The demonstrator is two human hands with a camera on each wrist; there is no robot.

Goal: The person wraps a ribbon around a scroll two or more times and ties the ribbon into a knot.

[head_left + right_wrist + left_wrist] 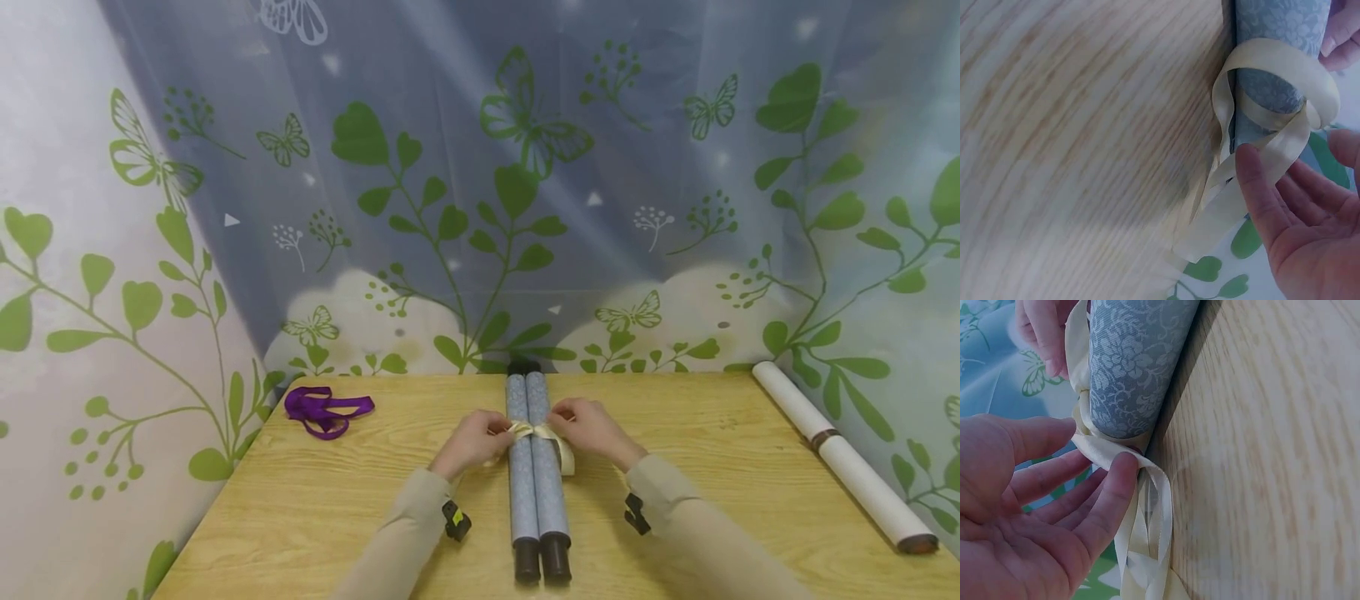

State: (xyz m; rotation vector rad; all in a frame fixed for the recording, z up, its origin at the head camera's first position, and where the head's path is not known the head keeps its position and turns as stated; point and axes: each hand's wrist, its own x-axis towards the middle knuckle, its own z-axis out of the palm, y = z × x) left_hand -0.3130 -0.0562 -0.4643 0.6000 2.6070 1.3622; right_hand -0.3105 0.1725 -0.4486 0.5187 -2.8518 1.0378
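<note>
Two scrolls (522, 492), wrapped in blue-grey floral fabric with dark knobs, lie side by side on the table. A cream ribbon (566, 458) is tied about their middle, with a loop (1285, 59) standing out on the right side and tails hanging beyond the knot. At the left of the knot my left hand (480, 435) pinches the ribbon (1104, 450) between thumb and fingers, the little finger lying against a strand. My right hand (588, 427) is at the right of the knot, fingers loosely extended, little finger touching a ribbon tail (1210, 219), thumb apart.
A bundle of purple ribbon (318, 410) lies at the back left of the wooden table (300, 517). Along the right edge rests a white scroll (862, 479) with a brown band around its middle. A printed leaf-and-butterfly curtain (450, 250) hangs behind the table.
</note>
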